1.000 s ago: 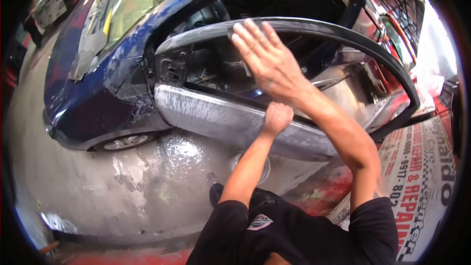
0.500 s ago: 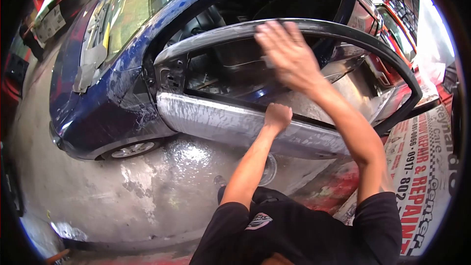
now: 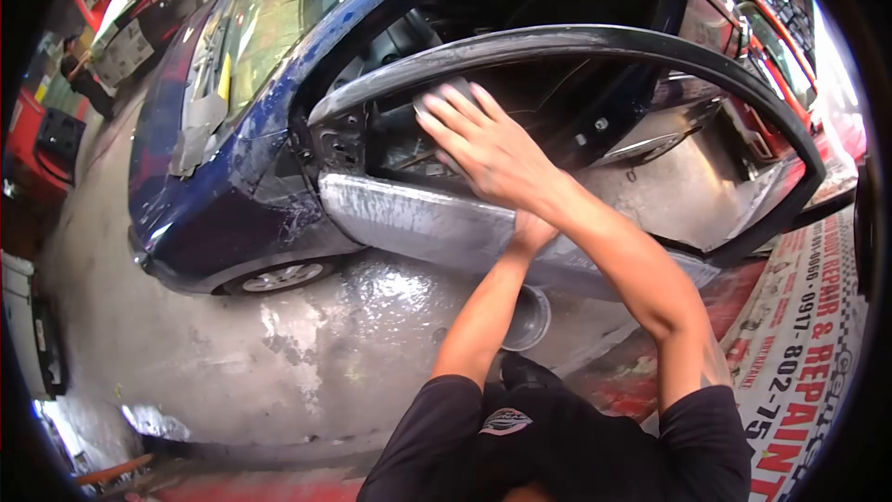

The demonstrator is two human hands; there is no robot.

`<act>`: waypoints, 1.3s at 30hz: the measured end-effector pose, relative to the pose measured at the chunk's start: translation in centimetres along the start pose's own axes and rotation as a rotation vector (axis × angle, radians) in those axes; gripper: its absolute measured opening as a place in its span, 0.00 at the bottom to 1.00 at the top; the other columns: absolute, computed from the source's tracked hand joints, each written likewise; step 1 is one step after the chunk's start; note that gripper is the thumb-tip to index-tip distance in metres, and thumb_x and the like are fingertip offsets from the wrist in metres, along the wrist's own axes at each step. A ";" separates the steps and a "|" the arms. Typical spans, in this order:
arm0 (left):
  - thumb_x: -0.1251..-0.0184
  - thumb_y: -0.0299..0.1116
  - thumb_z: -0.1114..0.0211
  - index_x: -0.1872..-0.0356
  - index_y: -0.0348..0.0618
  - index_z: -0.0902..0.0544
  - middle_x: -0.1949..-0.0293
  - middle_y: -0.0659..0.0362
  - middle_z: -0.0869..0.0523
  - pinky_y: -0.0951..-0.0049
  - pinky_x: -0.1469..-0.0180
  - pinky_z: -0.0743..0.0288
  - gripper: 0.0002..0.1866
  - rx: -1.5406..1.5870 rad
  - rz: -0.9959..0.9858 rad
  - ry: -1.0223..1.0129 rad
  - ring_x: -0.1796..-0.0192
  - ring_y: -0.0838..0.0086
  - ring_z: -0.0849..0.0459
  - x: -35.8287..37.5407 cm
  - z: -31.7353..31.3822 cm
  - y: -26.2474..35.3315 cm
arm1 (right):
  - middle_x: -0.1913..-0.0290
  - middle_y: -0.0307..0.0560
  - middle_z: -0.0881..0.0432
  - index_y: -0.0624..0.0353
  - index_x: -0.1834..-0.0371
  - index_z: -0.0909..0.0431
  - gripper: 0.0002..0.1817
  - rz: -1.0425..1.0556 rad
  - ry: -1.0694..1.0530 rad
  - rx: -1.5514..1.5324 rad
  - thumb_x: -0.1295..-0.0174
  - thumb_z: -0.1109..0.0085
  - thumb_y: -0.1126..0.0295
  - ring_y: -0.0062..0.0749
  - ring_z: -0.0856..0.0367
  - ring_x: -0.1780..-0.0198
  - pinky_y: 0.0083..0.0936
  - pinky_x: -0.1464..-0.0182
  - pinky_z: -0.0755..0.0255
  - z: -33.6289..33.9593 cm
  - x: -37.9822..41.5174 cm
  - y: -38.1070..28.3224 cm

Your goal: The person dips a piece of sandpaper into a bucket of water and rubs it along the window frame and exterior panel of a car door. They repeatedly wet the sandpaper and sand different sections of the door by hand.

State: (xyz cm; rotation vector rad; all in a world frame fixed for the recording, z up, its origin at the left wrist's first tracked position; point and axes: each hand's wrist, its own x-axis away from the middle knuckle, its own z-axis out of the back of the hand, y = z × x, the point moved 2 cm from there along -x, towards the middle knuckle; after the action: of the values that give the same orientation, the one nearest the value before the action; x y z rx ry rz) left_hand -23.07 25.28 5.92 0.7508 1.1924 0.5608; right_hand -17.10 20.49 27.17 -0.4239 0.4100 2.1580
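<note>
The open car door point(image 3: 418, 214) has a scuffed grey and white lower panel and a curved window frame point(image 3: 520, 40), grey at the front and black toward the rear. My left hand point(image 3: 533, 227) grips the sill of the door's window opening, partly covered by my right forearm. Over the front part of that opening, just below the upper frame, is my right hand point(image 3: 478, 144), blurred, its fingers extended over a flat grey pad point(image 3: 457, 93). Contact between the pad and the frame cannot be made out.
The blue car body point(image 3: 223, 195) with sanded patches stands behind the door. Below the door, a round basin point(image 3: 528, 318) rests on the wet floor point(image 3: 307, 353). A printed banner point(image 3: 790, 363) lies at the right. Another person point(image 3: 85, 79) stands far left, near a papered car.
My right hand has moved left and down, off the upper window frame, with the grey pad now showing. My left hand stays at the sill, now partly covered. The view has shifted slightly.
</note>
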 end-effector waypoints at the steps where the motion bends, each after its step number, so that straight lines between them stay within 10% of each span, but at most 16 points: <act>1: 0.28 0.36 0.37 0.39 0.45 0.16 0.37 0.40 0.14 0.51 0.38 0.22 0.19 -0.021 0.010 -0.003 0.30 0.58 0.19 1.0 -0.8 -1.6 | 0.21 0.59 0.25 0.61 0.22 0.26 0.28 -0.017 -0.030 -0.007 0.25 0.42 0.66 0.54 0.33 0.17 0.55 0.14 0.44 0.9 2.8 -0.5; 5: 0.26 0.36 0.38 0.49 0.43 0.11 0.45 0.42 0.09 0.50 0.41 0.21 0.13 -0.480 -0.228 -0.143 0.38 0.57 0.12 2.8 -3.7 -6.7 | 0.25 0.57 0.20 0.59 0.24 0.24 0.28 -0.339 -0.012 -0.294 0.28 0.38 0.73 0.53 0.21 0.25 0.49 0.23 0.30 3.3 17.8 -0.5; 6: 0.24 0.38 0.40 0.64 0.43 0.09 0.59 0.45 0.06 0.50 0.43 0.19 0.14 -0.477 0.066 -0.567 0.51 0.53 0.08 -1.6 -1.1 -0.7 | 0.27 0.58 0.18 0.60 0.24 0.23 0.28 -0.460 0.009 -0.409 0.28 0.38 0.75 0.55 0.18 0.28 0.47 0.25 0.26 3.0 22.6 -0.5; 7: 0.24 0.39 0.41 0.76 0.44 0.10 0.72 0.48 0.08 0.50 0.50 0.17 0.20 -0.527 0.018 -0.373 0.64 0.50 0.08 -1.4 -2.0 -1.0 | 0.33 0.61 0.14 0.62 0.26 0.22 0.25 -0.700 -0.018 -0.532 0.26 0.38 0.75 0.58 0.14 0.33 0.43 0.30 0.21 3.2 27.3 -1.2; 11: 0.22 0.42 0.43 0.76 0.41 0.10 0.71 0.46 0.08 0.47 0.57 0.15 0.23 -0.606 0.015 -0.394 0.67 0.49 0.08 -1.5 -2.4 -0.4 | 0.37 0.63 0.12 0.63 0.29 0.19 0.19 -1.188 -0.032 -0.753 0.17 0.44 0.68 0.57 0.13 0.34 0.41 0.30 0.23 -1.1 45.5 -5.8; 18: 0.20 0.54 0.44 0.61 0.42 0.06 0.63 0.39 0.09 0.44 0.47 0.19 0.27 -0.719 0.323 -0.603 0.55 0.40 0.09 -2.8 -2.8 -1.2 | 0.40 0.64 0.10 0.65 0.35 0.14 0.19 -1.778 0.076 -0.999 0.23 0.39 0.67 0.51 0.12 0.35 0.40 0.31 0.23 -17.8 66.3 -15.9; 23: 0.14 0.56 0.44 0.50 0.31 0.07 0.69 0.50 0.12 0.64 0.49 0.23 0.33 -0.721 0.471 -0.926 0.60 0.70 0.16 -6.4 -4.7 -2.1 | 0.43 0.67 0.11 0.63 0.36 0.16 0.20 -1.829 0.045 -1.048 0.30 0.41 0.71 0.63 0.14 0.36 0.47 0.32 0.22 -30.3 67.6 -22.4; 29: 0.16 0.56 0.41 0.40 0.26 0.12 0.49 0.48 0.08 0.62 0.33 0.24 0.34 -0.654 0.640 -0.702 0.45 0.66 0.13 -6.2 -3.6 -5.3 | 0.42 0.66 0.11 0.62 0.33 0.17 0.23 -1.961 0.083 -0.947 0.30 0.44 0.73 0.61 0.14 0.36 0.51 0.35 0.20 -42.0 70.4 -21.4; 30: 0.13 0.53 0.46 0.38 0.28 0.15 0.47 0.48 0.09 0.60 0.35 0.21 0.32 -0.530 0.461 -0.800 0.44 0.63 0.13 -6.2 -2.3 -5.5 | 0.39 0.66 0.12 0.62 0.31 0.19 0.24 -1.947 0.055 -0.758 0.31 0.44 0.76 0.58 0.15 0.33 0.52 0.38 0.17 -44.8 70.6 -21.7; 31: 0.13 0.50 0.48 0.33 0.29 0.19 0.43 0.46 0.10 0.58 0.38 0.18 0.30 -0.598 0.412 -0.466 0.44 0.58 0.13 -10.1 6.0 -11.8 | 0.36 0.68 0.16 0.61 0.33 0.18 0.23 -1.947 -0.169 -0.994 0.31 0.44 0.73 0.65 0.18 0.34 0.56 0.38 0.18 -46.7 72.6 -19.9; 32: 0.16 0.51 0.46 0.29 0.30 0.22 0.39 0.44 0.12 0.55 0.38 0.17 0.32 -0.871 0.247 -0.709 0.42 0.54 0.12 -9.7 4.6 -8.5 | 0.34 0.67 0.18 0.58 0.36 0.15 0.19 -1.940 -0.091 -0.711 0.28 0.45 0.69 0.65 0.21 0.31 0.56 0.36 0.20 -49.2 74.2 -19.9; 33: 0.15 0.63 0.51 0.24 0.31 0.28 0.28 0.44 0.21 0.52 0.30 0.21 0.42 -0.901 0.241 -0.693 0.32 0.54 0.19 -8.2 3.3 -6.2 | 0.32 0.67 0.20 0.58 0.32 0.17 0.21 -1.916 -0.134 -0.658 0.26 0.45 0.67 0.68 0.24 0.29 0.57 0.35 0.22 -52.2 76.0 -19.5; 39: 0.16 0.64 0.50 0.23 0.31 0.28 0.27 0.43 0.21 0.52 0.30 0.21 0.42 -1.115 0.168 -0.587 0.31 0.54 0.19 -11.4 6.5 -4.0 | 0.17 0.62 0.35 0.58 0.18 0.31 0.29 -2.167 -0.243 -0.386 0.20 0.50 0.64 0.61 0.36 0.17 0.53 0.19 0.36 -66.9 83.3 -19.4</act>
State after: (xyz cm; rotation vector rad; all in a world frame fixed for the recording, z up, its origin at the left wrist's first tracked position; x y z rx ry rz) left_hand -20.05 12.92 11.03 0.0166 0.1600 0.9340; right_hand -37.84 60.81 -71.54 -0.4148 -0.5163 0.0975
